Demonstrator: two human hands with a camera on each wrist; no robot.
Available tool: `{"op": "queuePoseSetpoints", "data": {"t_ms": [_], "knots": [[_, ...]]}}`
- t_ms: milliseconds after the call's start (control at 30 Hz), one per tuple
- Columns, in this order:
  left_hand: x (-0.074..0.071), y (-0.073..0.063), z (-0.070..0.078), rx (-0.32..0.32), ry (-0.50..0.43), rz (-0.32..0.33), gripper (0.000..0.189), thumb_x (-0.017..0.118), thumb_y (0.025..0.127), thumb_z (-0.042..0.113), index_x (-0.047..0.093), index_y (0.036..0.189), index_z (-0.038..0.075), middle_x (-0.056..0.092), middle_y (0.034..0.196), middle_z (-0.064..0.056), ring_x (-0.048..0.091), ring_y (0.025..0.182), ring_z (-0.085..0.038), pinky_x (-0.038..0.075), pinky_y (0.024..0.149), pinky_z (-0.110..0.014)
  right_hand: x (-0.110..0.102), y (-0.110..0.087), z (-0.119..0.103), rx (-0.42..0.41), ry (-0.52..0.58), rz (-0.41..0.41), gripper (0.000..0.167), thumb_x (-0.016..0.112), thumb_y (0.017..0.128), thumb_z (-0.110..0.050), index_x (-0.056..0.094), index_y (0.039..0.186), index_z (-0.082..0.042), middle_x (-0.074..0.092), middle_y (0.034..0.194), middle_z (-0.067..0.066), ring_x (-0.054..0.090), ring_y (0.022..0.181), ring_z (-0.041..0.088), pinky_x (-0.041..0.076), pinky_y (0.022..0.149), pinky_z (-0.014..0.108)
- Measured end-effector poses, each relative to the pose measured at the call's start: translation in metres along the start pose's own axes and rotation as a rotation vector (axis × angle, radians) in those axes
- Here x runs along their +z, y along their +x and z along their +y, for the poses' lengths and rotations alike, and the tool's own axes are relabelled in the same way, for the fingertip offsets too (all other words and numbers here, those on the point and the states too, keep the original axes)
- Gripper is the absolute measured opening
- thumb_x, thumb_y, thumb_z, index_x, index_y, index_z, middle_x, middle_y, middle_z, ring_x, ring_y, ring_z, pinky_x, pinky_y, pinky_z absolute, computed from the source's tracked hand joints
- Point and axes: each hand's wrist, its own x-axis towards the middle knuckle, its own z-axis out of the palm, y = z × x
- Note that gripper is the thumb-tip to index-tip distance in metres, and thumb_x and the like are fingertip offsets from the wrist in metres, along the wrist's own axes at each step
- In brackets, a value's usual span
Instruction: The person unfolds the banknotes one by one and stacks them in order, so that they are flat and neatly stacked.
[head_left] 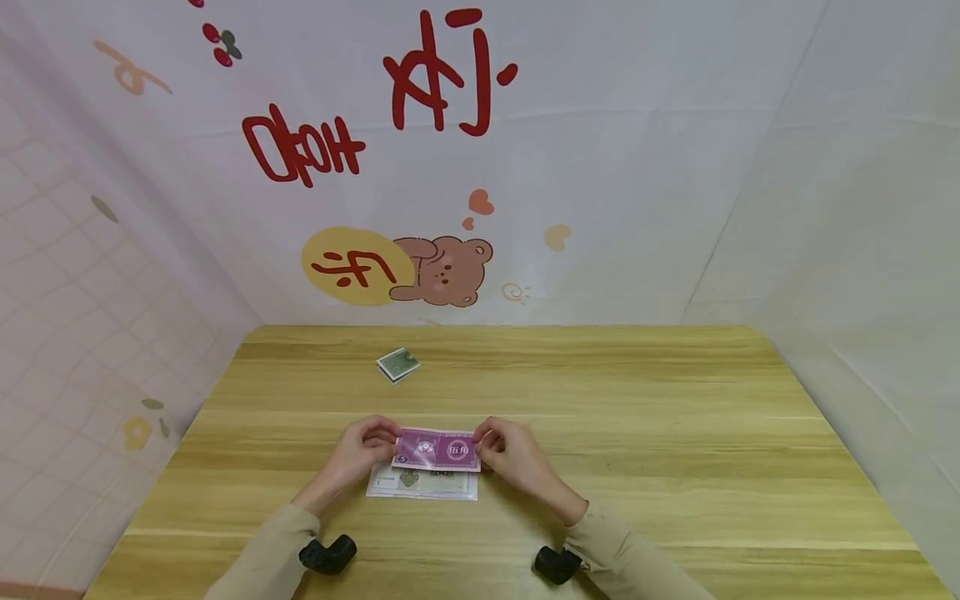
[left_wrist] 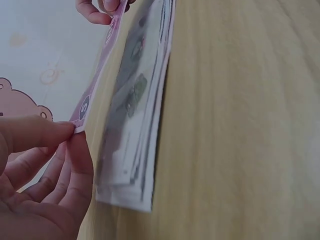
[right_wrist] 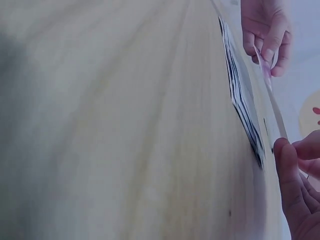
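Observation:
Between my two hands is a purple play banknote [head_left: 437,449], printed with a white emblem and characters. My left hand [head_left: 364,450] pinches its left end between thumb and fingertips, and my right hand [head_left: 513,450] pinches the right end. In the left wrist view the purple note [left_wrist: 102,65] stands tilted above the table, apart from the pile beside it. That pile, a stack of pale banknotes [head_left: 423,483], lies flat just below the purple note, whose lower edge overlaps it in the head view. Several layered edges show along the stack [right_wrist: 239,95] in the right wrist view.
Farther back on the wooden table [head_left: 637,417] lie small green-faced papers [head_left: 398,364], one over another. A white cloth backdrop [head_left: 637,208] with red characters and a bear rises behind the table's far edge. Black wrist cameras [head_left: 328,555] sit at both sleeves.

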Motion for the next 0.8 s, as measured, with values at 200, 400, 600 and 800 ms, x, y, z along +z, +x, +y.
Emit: {"op": "queuePoseSetpoints", "data": {"t_ms": [200, 400, 600, 800], "knots": [[-0.009, -0.01, -0.004, 0.005, 0.027, -0.034, 0.026, 0.062, 0.079, -0.013, 0.059, 0.105, -0.013, 0.063, 0.096, -0.019, 0.062, 0.085, -0.025, 0.051, 0.073, -0.025, 0.008, 0.0, -0.005, -0.026, -0.035, -0.029, 0.014, 0.062, 0.08, 0.009, 0.065, 0.091, -0.001, 0.062, 0.071, 0.0, 0.056, 0.059, 0.007, 0.048, 0.051, 0.022], [-0.016, -0.016, -0.008, 0.007, 0.065, -0.043, 0.024, 0.063, 0.08, -0.012, 0.061, 0.104, -0.011, 0.063, 0.095, -0.017, 0.062, 0.085, -0.025, 0.051, 0.073, -0.025, 0.015, 0.0, -0.008, -0.042, -0.067, -0.038, 0.014, 0.064, 0.079, 0.007, 0.065, 0.089, -0.003, 0.062, 0.07, -0.001, 0.055, 0.06, 0.005, 0.047, 0.053, 0.021], [-0.018, -0.019, -0.01, 0.033, 0.116, -0.037, 0.022, 0.065, 0.079, -0.014, 0.063, 0.101, -0.011, 0.064, 0.093, -0.017, 0.063, 0.082, -0.025, 0.052, 0.072, -0.025, 0.021, 0.001, -0.009, -0.048, -0.094, -0.044, 0.015, 0.066, 0.077, 0.007, 0.066, 0.087, -0.004, 0.061, 0.07, -0.003, 0.055, 0.061, 0.005, 0.047, 0.054, 0.021], [-0.019, -0.02, -0.013, 0.057, 0.166, -0.044, 0.02, 0.066, 0.078, -0.013, 0.064, 0.098, -0.01, 0.064, 0.092, -0.015, 0.062, 0.08, -0.024, 0.052, 0.069, -0.025, 0.024, 0.002, -0.009, -0.052, -0.116, -0.042, 0.012, 0.067, 0.078, 0.005, 0.066, 0.085, -0.005, 0.06, 0.068, -0.004, 0.053, 0.061, 0.003, 0.046, 0.054, 0.02]]}}
